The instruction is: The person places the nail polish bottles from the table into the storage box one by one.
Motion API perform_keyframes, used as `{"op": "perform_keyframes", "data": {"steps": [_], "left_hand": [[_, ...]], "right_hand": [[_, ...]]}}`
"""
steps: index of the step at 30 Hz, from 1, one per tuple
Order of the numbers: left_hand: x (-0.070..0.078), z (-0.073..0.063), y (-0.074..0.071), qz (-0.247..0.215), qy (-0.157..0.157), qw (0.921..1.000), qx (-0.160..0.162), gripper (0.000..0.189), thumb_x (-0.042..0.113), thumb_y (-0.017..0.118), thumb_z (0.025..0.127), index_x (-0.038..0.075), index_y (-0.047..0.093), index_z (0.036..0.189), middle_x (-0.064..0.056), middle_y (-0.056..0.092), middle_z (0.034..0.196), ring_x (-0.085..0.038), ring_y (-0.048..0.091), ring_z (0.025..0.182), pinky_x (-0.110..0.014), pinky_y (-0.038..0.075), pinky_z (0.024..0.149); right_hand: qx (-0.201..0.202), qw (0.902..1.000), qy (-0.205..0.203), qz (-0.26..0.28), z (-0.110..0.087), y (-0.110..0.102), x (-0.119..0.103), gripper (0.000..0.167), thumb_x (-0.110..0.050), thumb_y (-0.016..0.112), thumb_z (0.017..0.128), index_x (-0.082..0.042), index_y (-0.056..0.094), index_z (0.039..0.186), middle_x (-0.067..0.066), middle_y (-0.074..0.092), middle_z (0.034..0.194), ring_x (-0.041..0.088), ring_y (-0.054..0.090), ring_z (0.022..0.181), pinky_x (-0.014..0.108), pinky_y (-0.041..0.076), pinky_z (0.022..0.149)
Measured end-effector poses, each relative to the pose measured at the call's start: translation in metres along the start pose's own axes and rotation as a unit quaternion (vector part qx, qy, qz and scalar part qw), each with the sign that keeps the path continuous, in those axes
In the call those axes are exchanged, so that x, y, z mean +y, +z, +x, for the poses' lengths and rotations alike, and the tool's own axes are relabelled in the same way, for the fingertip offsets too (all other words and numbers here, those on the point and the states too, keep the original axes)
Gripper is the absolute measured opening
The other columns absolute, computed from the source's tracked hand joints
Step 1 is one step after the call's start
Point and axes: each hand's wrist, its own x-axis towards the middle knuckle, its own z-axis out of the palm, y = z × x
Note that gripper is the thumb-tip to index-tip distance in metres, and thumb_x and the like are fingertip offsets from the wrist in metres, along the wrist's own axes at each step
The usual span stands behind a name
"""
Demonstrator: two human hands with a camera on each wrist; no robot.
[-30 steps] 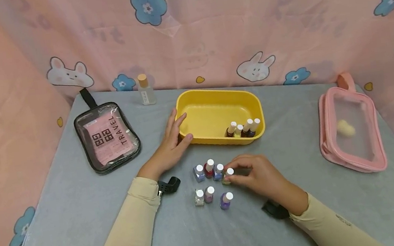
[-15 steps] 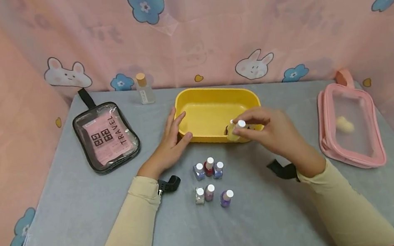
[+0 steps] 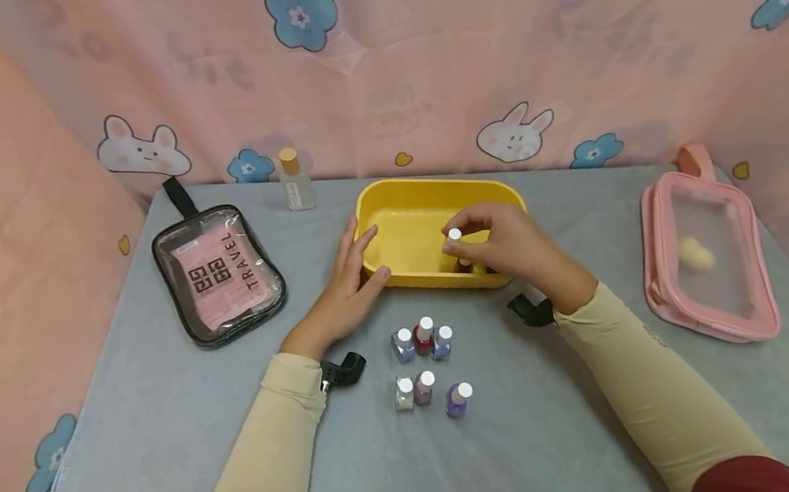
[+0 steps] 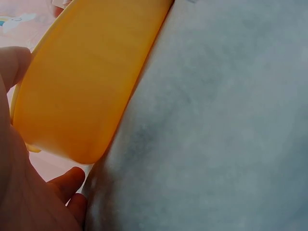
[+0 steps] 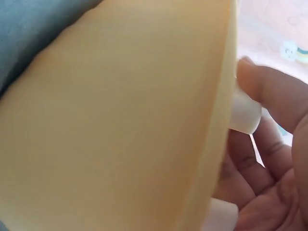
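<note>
My right hand (image 3: 508,243) reaches over the front rim of a yellow plastic bin (image 3: 404,238). Thumb and forefinger pinch the white cap of a nail polish bottle (image 3: 455,234); its body is mostly hidden by the fingers. In the right wrist view the white cap (image 5: 245,113) shows between the thumb and the bin's rim, with a second white cap (image 5: 221,215) lower down. Several more polish bottles stand in that corner, mostly covered by the hand. My left hand (image 3: 342,291) rests with spread fingers against the bin's left end, thumb at the front rim (image 4: 21,72).
In front of the bin stand several polish bottles: blue, red (image 3: 424,336), clear glittery, pink and purple (image 3: 458,399). A black-edged clear pouch (image 3: 220,275) lies left, a pink pouch (image 3: 706,257) right. A wooden-capped glass bottle (image 3: 294,180) stands at the back.
My right hand has picked up the yellowish polish bottle from the end of the back row and carried it into the bin. The left hand has stayed against the bin.
</note>
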Motion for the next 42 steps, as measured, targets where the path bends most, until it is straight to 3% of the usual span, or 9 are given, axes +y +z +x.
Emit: {"op": "perform_keyframes", "data": {"steps": [4, 11, 19, 22, 25, 28, 30, 37, 42], "left_hand": [[-0.001, -0.001, 0.0, 0.002, 0.002, 1.0, 0.0, 0.068, 0.028, 0.052, 0.112, 0.014, 0.02, 0.17, -0.012, -0.012, 0.177, -0.031, -0.003, 0.162, -0.064, 0.008, 0.125], [-0.001, 0.0, 0.001, -0.004, 0.006, 1.0, 0.002, 0.067, 0.027, 0.052, 0.112, 0.012, 0.021, 0.169, -0.013, -0.012, 0.177, -0.032, -0.003, 0.162, -0.064, 0.008, 0.125], [0.002, 0.0, 0.0, -0.004, 0.002, 1.0, 0.003, 0.066, 0.028, 0.051, 0.112, 0.013, 0.021, 0.169, -0.011, -0.012, 0.177, -0.031, -0.003, 0.162, -0.064, 0.008, 0.125], [0.001, 0.0, 0.001, -0.004, 0.003, 1.0, 0.002, 0.067, 0.028, 0.051, 0.112, 0.012, 0.022, 0.169, -0.012, -0.012, 0.177, -0.032, -0.002, 0.162, -0.064, 0.008, 0.125], [0.0, -0.001, 0.001, -0.001, 0.003, 1.0, 0.002, 0.067, 0.03, 0.052, 0.112, 0.015, 0.021, 0.17, -0.01, -0.012, 0.177, -0.031, -0.002, 0.162, -0.064, 0.008, 0.125], [0.0, -0.001, 0.001, -0.002, 0.001, 1.0, 0.003, 0.067, 0.031, 0.051, 0.112, 0.016, 0.021, 0.17, -0.007, -0.012, 0.177, -0.031, -0.002, 0.162, -0.063, 0.009, 0.125], [-0.001, -0.001, 0.002, -0.003, 0.0, 1.0, 0.004, 0.067, 0.031, 0.051, 0.112, 0.016, 0.022, 0.169, -0.007, -0.012, 0.177, -0.031, -0.002, 0.162, -0.063, 0.009, 0.125], [-0.002, -0.001, 0.002, -0.002, 0.003, 1.0, 0.001, 0.068, 0.028, 0.052, 0.111, 0.013, 0.02, 0.17, -0.009, -0.013, 0.177, -0.032, -0.003, 0.162, -0.064, 0.009, 0.125], [-0.001, -0.001, 0.001, -0.006, 0.0, 1.0, -0.001, 0.068, 0.028, 0.052, 0.112, 0.016, 0.019, 0.17, -0.005, -0.014, 0.177, -0.031, -0.003, 0.162, -0.064, 0.009, 0.125]], "right_hand": [[-0.023, 0.9995, 0.002, -0.022, 0.001, 0.001, -0.003, 0.021, -0.02, 0.084, 0.094, -0.008, 0.078, 0.11, 0.008, 0.074, 0.109, 0.033, 0.066, 0.114, 0.052, 0.053, 0.101], [-0.055, 0.9867, 0.013, -0.152, 0.003, 0.009, -0.008, 0.02, -0.024, 0.08, 0.097, -0.008, 0.079, 0.109, 0.006, 0.069, 0.093, 0.027, 0.06, 0.089, 0.039, 0.052, 0.082], [-0.046, 0.9836, 0.01, -0.174, 0.005, 0.014, -0.011, 0.017, -0.023, 0.08, 0.097, -0.009, 0.08, 0.107, 0.005, 0.07, 0.092, 0.026, 0.06, 0.086, 0.037, 0.053, 0.08], [-0.048, 0.9827, 0.005, -0.179, 0.003, 0.013, -0.011, 0.027, -0.027, 0.082, 0.096, -0.008, 0.079, 0.115, 0.008, 0.073, 0.102, 0.029, 0.062, 0.094, 0.042, 0.054, 0.087], [-0.018, 0.9852, -0.025, -0.169, -0.004, 0.01, -0.015, 0.054, -0.037, 0.086, 0.092, -0.006, 0.071, 0.135, 0.013, 0.071, 0.127, 0.034, 0.061, 0.116, 0.05, 0.05, 0.105], [0.029, 0.9879, -0.085, -0.126, -0.022, 0.007, -0.022, 0.078, -0.042, 0.09, 0.087, -0.008, 0.059, 0.15, 0.014, 0.059, 0.149, 0.036, 0.05, 0.138, 0.057, 0.038, 0.117], [0.043, 0.987, -0.131, -0.082, -0.04, 0.007, -0.026, 0.082, -0.036, 0.092, 0.085, -0.009, 0.056, 0.153, 0.011, 0.055, 0.154, 0.034, 0.046, 0.142, 0.057, 0.037, 0.117], [0.017, 0.9768, -0.214, -0.003, -0.114, 0.03, -0.022, 0.083, -0.034, 0.101, 0.072, -0.015, 0.064, 0.144, -0.001, 0.063, 0.144, 0.024, 0.055, 0.134, 0.05, 0.043, 0.112], [0.004, 0.9721, -0.234, 0.017, -0.14, 0.053, -0.008, 0.069, -0.032, 0.101, 0.071, -0.012, 0.072, 0.13, -0.003, 0.07, 0.131, 0.021, 0.064, 0.12, 0.038, 0.049, 0.105]]}}
